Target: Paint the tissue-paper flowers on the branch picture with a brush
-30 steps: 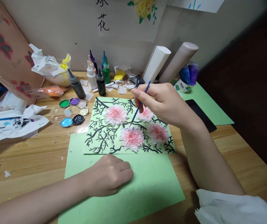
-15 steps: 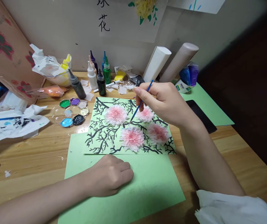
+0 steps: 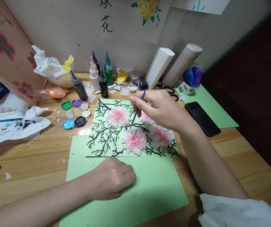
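My right hand point(image 3: 160, 108) pinches a thin blue paintbrush point(image 3: 137, 110) with its tip on the black branches of a green painted sheet point(image 3: 102, 138). Several pink tissue flowers point(image 3: 134, 140) are stuck on that sheet. My left hand point(image 3: 113, 178) rests as a loose fist on a larger plain green sheet point(image 3: 149, 186) just below the painting, with nothing seen in it. A round clear palette point(image 3: 75, 113) with green, purple, blue and black paint lies left of the painting.
Several paint bottles point(image 3: 103, 78) stand by the wall. Two paper rolls point(image 3: 170, 66) lean at the back right. A black phone point(image 3: 203, 118) lies on another green sheet at right. Stained white paper point(image 3: 14, 126) with a second brush lies at left; a white tissue point(image 3: 234, 211) lies bottom right.
My right hand has slid down and to the left with the brush, uncovering the phone. My left hand has stayed put.
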`<state>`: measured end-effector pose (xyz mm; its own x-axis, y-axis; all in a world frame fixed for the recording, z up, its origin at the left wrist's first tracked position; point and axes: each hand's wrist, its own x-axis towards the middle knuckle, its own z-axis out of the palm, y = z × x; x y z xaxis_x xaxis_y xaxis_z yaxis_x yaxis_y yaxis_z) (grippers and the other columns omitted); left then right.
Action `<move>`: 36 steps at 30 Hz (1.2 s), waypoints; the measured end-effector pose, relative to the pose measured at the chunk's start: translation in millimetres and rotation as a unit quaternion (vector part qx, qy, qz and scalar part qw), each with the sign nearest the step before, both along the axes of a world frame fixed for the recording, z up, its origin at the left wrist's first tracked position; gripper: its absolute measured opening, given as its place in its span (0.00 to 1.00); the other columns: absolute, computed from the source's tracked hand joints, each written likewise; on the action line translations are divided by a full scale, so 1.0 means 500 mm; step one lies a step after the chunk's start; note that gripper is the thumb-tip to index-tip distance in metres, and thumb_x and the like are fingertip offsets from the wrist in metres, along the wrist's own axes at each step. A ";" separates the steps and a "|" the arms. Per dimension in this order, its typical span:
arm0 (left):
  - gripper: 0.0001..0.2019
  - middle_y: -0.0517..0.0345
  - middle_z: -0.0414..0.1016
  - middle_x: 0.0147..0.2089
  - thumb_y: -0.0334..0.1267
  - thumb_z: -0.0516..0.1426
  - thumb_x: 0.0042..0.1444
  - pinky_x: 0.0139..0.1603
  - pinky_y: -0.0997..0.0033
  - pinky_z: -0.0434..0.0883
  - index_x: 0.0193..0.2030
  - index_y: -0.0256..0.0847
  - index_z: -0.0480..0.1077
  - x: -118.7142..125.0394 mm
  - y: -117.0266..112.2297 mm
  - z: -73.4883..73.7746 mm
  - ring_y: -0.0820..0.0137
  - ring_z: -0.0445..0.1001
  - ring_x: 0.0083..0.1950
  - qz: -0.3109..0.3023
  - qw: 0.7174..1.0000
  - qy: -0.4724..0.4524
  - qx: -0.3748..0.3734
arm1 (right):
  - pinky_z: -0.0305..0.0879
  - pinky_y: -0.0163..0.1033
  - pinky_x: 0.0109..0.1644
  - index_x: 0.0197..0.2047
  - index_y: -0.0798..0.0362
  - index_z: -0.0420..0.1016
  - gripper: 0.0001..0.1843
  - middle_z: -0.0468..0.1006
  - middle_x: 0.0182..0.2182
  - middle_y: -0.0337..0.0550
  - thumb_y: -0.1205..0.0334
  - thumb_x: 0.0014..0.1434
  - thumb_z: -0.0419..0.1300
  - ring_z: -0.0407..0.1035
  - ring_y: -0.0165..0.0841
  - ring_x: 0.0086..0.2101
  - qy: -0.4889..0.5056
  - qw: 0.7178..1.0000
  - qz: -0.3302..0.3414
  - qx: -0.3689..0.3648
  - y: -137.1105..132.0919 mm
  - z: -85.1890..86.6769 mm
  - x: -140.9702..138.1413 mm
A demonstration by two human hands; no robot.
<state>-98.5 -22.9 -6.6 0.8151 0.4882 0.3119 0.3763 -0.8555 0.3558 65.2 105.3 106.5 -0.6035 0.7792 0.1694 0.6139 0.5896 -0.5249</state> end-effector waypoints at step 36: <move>0.10 0.61 0.62 0.23 0.22 0.47 0.52 0.20 0.69 0.49 0.24 0.40 0.57 0.000 0.000 -0.002 0.72 0.56 0.21 -0.002 1.000 0.000 0.008 | 0.52 0.38 0.33 0.25 0.53 0.70 0.22 0.72 0.21 0.37 0.53 0.65 0.47 0.61 0.27 0.24 0.028 0.999 -0.028 0.001 0.006 0.008 0.017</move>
<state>-98.7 -23.0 -7.4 0.8164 0.4805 0.3203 0.3731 -0.8623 0.3424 73.5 108.4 110.3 -0.5475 0.8115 0.2041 0.6157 0.5559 -0.5584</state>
